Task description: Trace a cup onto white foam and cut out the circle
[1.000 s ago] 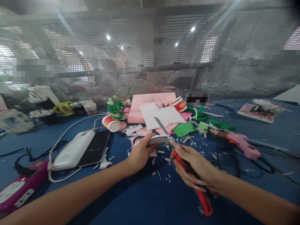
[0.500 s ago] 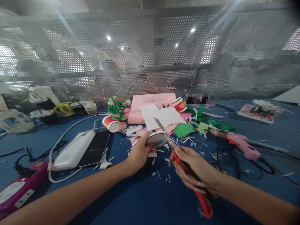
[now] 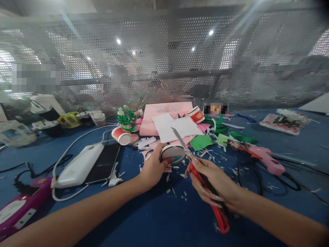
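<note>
My left hand (image 3: 153, 166) grips a round white disc-shaped piece (image 3: 172, 152) by its left edge, above the blue table (image 3: 159, 219). My right hand (image 3: 214, 181) is closed round red-handled scissors (image 3: 205, 187); their blades (image 3: 181, 142) point up and away, meeting the disc's right edge. Small paper scraps (image 3: 180, 192) lie scattered beneath both hands.
Beyond the hands lie pink paper (image 3: 164, 115), white sheets (image 3: 177, 128), green scraps (image 3: 203, 141) and two red paper cups (image 3: 121, 134). A pink glue gun (image 3: 264, 158) with black cables lies right. A white power bank (image 3: 79, 166), phone (image 3: 104, 162) and magenta device (image 3: 20, 207) lie left. Mesh screen (image 3: 164, 61) behind.
The disc has tilted and shifted slightly in my left hand, and the scissors have edged a little right and up along its edge. Both hands stay in nearly the same place.
</note>
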`<state>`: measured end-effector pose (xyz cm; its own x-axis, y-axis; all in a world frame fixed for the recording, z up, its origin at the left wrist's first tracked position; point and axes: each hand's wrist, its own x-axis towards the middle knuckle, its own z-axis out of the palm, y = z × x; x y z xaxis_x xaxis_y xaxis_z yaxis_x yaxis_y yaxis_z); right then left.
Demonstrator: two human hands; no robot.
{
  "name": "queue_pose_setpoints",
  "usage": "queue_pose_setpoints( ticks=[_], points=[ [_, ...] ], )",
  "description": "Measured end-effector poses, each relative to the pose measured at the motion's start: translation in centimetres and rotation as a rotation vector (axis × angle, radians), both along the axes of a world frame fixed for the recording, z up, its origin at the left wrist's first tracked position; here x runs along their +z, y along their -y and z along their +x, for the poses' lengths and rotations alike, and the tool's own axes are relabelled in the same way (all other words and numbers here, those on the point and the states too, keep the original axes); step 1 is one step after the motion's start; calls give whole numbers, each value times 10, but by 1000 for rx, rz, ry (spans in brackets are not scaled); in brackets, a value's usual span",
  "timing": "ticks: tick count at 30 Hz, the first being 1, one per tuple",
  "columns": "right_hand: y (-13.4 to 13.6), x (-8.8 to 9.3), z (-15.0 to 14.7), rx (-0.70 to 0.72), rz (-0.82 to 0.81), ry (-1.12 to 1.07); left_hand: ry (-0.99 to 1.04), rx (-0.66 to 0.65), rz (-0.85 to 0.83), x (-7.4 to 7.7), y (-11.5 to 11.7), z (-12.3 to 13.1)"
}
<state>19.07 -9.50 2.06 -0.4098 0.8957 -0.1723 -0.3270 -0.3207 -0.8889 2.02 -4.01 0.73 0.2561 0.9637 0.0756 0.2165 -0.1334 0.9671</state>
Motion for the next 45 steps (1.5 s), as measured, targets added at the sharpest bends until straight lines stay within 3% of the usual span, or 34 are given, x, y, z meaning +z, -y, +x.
queue_pose_setpoints(
  ticks=[8, 15, 21, 32, 36, 41, 45],
  points=[
    [-1, -1, 0, 7, -9, 8, 78, 18, -62, -3, -4, 1],
    [1, -3, 0, 29, 18, -7, -174, 22, 131, -1, 2, 0],
    [3, -1, -1, 25, 13, 6, -244, -34, 258, -1, 3, -1],
    [-1, -4, 0, 38, 25, 29, -68, 45, 59, 2, 3, 1],
    [1, -3, 0, 48, 23, 35, -206, 96, 205, 4, 5, 2],
    [4, 0, -2, 52, 14, 46, -302, -1, 425, 2, 5, 1],
    [3, -1, -2, 29, 39, 29, -320, -2, 384, -1, 4, -2]
  ],
)
